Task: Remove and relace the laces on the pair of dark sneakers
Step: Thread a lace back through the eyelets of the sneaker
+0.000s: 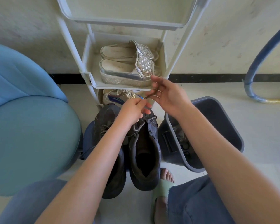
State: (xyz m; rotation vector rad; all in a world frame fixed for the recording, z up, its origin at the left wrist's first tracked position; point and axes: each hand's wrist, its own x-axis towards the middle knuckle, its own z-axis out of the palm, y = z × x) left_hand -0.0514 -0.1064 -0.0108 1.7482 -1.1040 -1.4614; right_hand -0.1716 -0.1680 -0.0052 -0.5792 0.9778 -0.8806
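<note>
Two dark sneakers stand side by side on the floor between my knees, toes pointing away. The right sneaker [144,152] shows its open mouth and a grey lace [140,126] threaded loosely near the toe. The left sneaker [107,126] lies partly under my left forearm. My left hand [132,110] pinches the lace above the right sneaker's toe. My right hand [166,96] holds the lace's free end [149,95] between curled fingers, raised a little higher and to the right.
A white shoe rack [94,78] stands right ahead with silver platform sandals [128,68] on its shelf. A dark grey bin [216,126] sits at the right, a blue-green cushion seat [31,126] at the left. My sandalled right foot [164,186] rests beside the sneakers.
</note>
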